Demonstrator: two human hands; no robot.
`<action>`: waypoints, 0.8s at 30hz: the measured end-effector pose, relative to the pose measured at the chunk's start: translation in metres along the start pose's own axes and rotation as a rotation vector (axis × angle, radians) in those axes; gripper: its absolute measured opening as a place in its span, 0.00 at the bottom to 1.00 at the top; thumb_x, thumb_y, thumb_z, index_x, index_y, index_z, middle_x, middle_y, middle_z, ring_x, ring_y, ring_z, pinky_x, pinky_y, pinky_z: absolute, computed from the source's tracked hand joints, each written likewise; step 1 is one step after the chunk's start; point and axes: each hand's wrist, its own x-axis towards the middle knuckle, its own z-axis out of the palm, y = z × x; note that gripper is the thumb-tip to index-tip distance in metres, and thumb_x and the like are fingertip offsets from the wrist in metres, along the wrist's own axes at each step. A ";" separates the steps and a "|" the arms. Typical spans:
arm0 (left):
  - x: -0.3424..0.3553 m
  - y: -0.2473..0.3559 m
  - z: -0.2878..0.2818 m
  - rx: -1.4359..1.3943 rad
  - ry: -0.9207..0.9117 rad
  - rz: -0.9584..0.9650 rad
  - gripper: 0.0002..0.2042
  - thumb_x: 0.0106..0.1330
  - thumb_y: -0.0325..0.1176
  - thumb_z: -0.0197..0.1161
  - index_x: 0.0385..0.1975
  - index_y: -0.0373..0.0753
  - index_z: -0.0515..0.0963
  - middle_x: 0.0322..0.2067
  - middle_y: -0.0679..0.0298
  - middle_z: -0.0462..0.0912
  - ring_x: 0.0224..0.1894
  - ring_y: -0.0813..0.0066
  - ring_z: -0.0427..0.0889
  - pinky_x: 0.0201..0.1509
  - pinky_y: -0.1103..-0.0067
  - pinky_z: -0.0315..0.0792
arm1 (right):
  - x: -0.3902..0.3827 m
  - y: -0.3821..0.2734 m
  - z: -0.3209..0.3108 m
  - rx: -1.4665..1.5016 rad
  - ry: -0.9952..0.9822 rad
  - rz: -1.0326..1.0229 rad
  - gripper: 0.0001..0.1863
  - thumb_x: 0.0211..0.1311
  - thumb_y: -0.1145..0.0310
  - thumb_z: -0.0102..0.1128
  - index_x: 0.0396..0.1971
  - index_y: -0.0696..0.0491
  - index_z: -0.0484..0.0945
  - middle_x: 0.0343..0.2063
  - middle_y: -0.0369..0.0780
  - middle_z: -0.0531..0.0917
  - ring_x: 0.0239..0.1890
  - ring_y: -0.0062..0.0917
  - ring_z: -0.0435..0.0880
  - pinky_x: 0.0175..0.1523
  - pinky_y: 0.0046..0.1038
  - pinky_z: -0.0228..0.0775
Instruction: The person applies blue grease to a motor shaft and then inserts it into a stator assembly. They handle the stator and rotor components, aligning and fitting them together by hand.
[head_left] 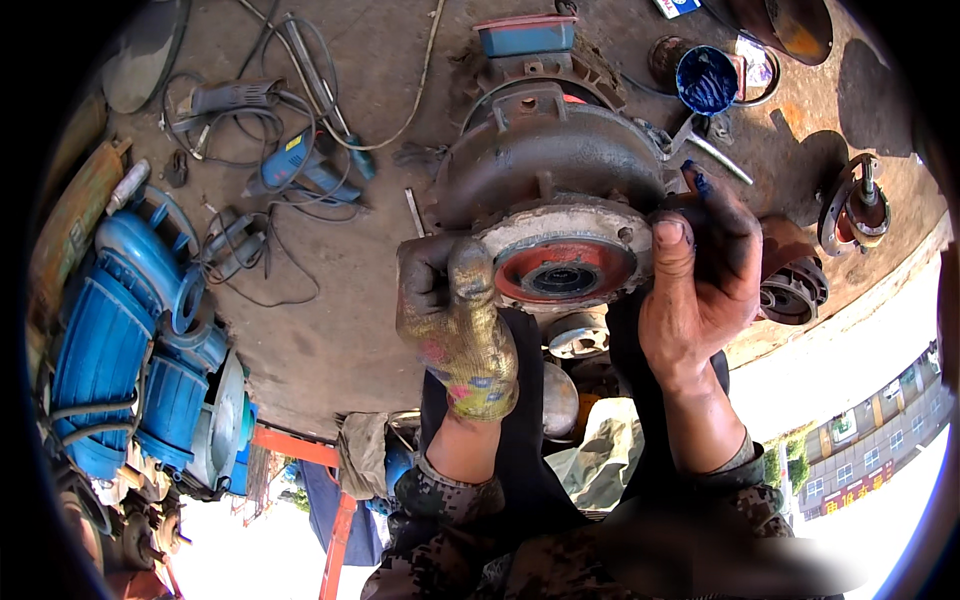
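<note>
A large rusty pump housing (545, 150) stands in front of me, with a round grey flange and red inner plate (565, 265) facing me. My left hand (455, 320), in a dirty knitted glove, grips the flange's left rim. My right hand (700, 270) is bare and greasy, with blue paint on a fingertip; it clasps the flange's right rim, thumb on the front face. Both forearms in camouflage sleeves come up from the lower edge.
On the dirt floor lie a blue angle grinder (300, 165) with tangled cables, an open tin of blue paint (706, 78), a wrench (715, 155) and a rotor part (855, 205). Blue pump motors (130, 340) stand at the left. A small metal cylinder (578, 335) sits below the flange.
</note>
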 end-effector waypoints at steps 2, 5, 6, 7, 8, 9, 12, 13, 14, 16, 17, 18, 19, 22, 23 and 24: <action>-0.011 0.003 -0.008 -0.137 0.024 0.070 0.23 0.74 0.53 0.65 0.35 0.35 0.74 0.39 0.63 0.74 0.39 0.76 0.74 0.47 0.75 0.72 | -0.010 -0.017 -0.013 -0.087 -0.142 -0.169 0.25 0.64 0.75 0.71 0.60 0.57 0.74 0.40 0.39 0.85 0.40 0.21 0.82 0.48 0.23 0.74; -0.033 -0.009 -0.021 -0.283 0.070 0.063 0.24 0.73 0.55 0.64 0.36 0.36 0.72 0.39 0.63 0.72 0.39 0.75 0.74 0.48 0.74 0.72 | -0.027 -0.062 -0.026 -0.164 -0.446 -0.282 0.29 0.59 0.73 0.74 0.61 0.47 0.74 0.37 0.38 0.87 0.39 0.26 0.83 0.45 0.29 0.74; -0.037 -0.010 -0.023 -0.273 0.022 0.041 0.24 0.74 0.55 0.64 0.36 0.36 0.72 0.39 0.63 0.72 0.39 0.75 0.74 0.48 0.74 0.72 | -0.036 -0.072 -0.027 -0.153 -0.506 -0.270 0.31 0.57 0.73 0.74 0.61 0.44 0.74 0.37 0.38 0.88 0.38 0.28 0.84 0.44 0.31 0.74; -0.040 -0.011 -0.024 -0.270 -0.010 0.031 0.24 0.74 0.55 0.64 0.36 0.36 0.72 0.39 0.63 0.72 0.39 0.75 0.74 0.48 0.74 0.72 | -0.044 -0.073 -0.026 -0.126 -0.522 -0.259 0.26 0.53 0.70 0.76 0.54 0.42 0.79 0.39 0.37 0.89 0.39 0.28 0.84 0.43 0.30 0.74; -0.038 -0.011 -0.024 -0.256 -0.049 0.024 0.24 0.74 0.55 0.64 0.36 0.36 0.72 0.39 0.63 0.72 0.39 0.75 0.74 0.48 0.74 0.72 | -0.053 -0.076 -0.024 -0.101 -0.537 -0.243 0.22 0.49 0.67 0.79 0.46 0.41 0.84 0.41 0.35 0.90 0.40 0.28 0.85 0.43 0.30 0.74; -0.038 -0.010 -0.026 -0.251 -0.070 0.019 0.24 0.74 0.55 0.64 0.36 0.36 0.72 0.39 0.63 0.72 0.40 0.75 0.74 0.49 0.74 0.71 | -0.062 -0.076 -0.024 -0.097 -0.546 -0.247 0.19 0.49 0.67 0.78 0.43 0.40 0.85 0.41 0.36 0.90 0.40 0.28 0.85 0.43 0.30 0.74; -0.030 -0.014 -0.019 -0.218 -0.152 0.001 0.24 0.74 0.55 0.63 0.36 0.36 0.72 0.39 0.63 0.72 0.40 0.75 0.74 0.49 0.74 0.71 | -0.074 -0.067 -0.021 -0.086 -0.516 -0.242 0.18 0.49 0.67 0.77 0.42 0.41 0.86 0.40 0.38 0.91 0.37 0.27 0.86 0.42 0.29 0.74; -0.026 -0.015 -0.016 -0.208 -0.173 0.000 0.24 0.74 0.55 0.63 0.36 0.36 0.72 0.39 0.63 0.71 0.40 0.75 0.73 0.49 0.74 0.71 | -0.074 -0.064 -0.023 -0.090 -0.518 -0.240 0.19 0.49 0.68 0.77 0.43 0.41 0.86 0.39 0.38 0.91 0.36 0.27 0.86 0.42 0.30 0.74; -0.021 -0.016 -0.013 -0.204 -0.184 0.000 0.24 0.74 0.55 0.63 0.36 0.36 0.72 0.39 0.63 0.71 0.40 0.75 0.73 0.49 0.74 0.71 | -0.073 -0.060 -0.023 -0.095 -0.521 -0.238 0.19 0.49 0.68 0.77 0.43 0.41 0.86 0.38 0.39 0.91 0.36 0.27 0.86 0.42 0.30 0.74; -0.019 -0.016 -0.009 -0.194 -0.197 -0.006 0.24 0.74 0.56 0.63 0.36 0.36 0.72 0.39 0.63 0.71 0.40 0.74 0.73 0.49 0.74 0.71 | -0.064 -0.058 -0.021 -0.077 -0.468 -0.224 0.20 0.52 0.70 0.74 0.47 0.44 0.83 0.35 0.39 0.91 0.35 0.27 0.86 0.40 0.29 0.74; -0.019 -0.016 -0.009 -0.185 -0.197 -0.015 0.24 0.74 0.56 0.63 0.36 0.36 0.72 0.39 0.63 0.71 0.40 0.74 0.73 0.50 0.74 0.71 | -0.063 -0.057 -0.022 -0.074 -0.448 -0.217 0.20 0.53 0.71 0.72 0.49 0.45 0.83 0.34 0.40 0.91 0.35 0.27 0.86 0.40 0.29 0.74; -0.019 -0.015 -0.009 -0.178 -0.194 -0.018 0.24 0.74 0.56 0.63 0.36 0.36 0.71 0.39 0.63 0.71 0.41 0.74 0.73 0.50 0.74 0.71 | -0.061 -0.055 -0.023 -0.069 -0.429 -0.211 0.21 0.54 0.71 0.71 0.50 0.45 0.82 0.34 0.40 0.90 0.34 0.27 0.86 0.40 0.29 0.74; -0.019 -0.016 -0.011 -0.176 -0.190 -0.025 0.24 0.74 0.56 0.63 0.36 0.36 0.71 0.39 0.63 0.71 0.41 0.74 0.73 0.50 0.74 0.71 | -0.056 -0.056 -0.026 -0.074 -0.472 -0.204 0.20 0.57 0.72 0.67 0.51 0.46 0.80 0.33 0.41 0.90 0.33 0.28 0.86 0.38 0.29 0.74; -0.019 -0.018 -0.012 -0.168 -0.185 -0.031 0.24 0.74 0.56 0.62 0.36 0.37 0.71 0.39 0.63 0.70 0.41 0.74 0.73 0.50 0.74 0.71 | -0.053 -0.055 -0.022 -0.079 -0.430 -0.202 0.18 0.59 0.72 0.65 0.51 0.47 0.80 0.32 0.41 0.90 0.32 0.28 0.86 0.37 0.30 0.74; -0.019 -0.017 -0.014 -0.166 -0.180 -0.032 0.24 0.74 0.56 0.62 0.36 0.37 0.71 0.39 0.64 0.70 0.41 0.74 0.73 0.50 0.74 0.71 | -0.054 -0.055 -0.022 -0.078 -0.423 -0.198 0.18 0.60 0.72 0.64 0.51 0.47 0.80 0.31 0.41 0.90 0.32 0.28 0.85 0.37 0.30 0.74; -0.019 -0.016 -0.015 -0.162 -0.178 -0.035 0.24 0.74 0.56 0.62 0.36 0.37 0.71 0.39 0.64 0.70 0.41 0.74 0.73 0.51 0.73 0.71 | -0.055 -0.054 -0.021 -0.078 -0.415 -0.192 0.17 0.60 0.72 0.64 0.51 0.47 0.80 0.31 0.41 0.90 0.32 0.28 0.85 0.37 0.30 0.74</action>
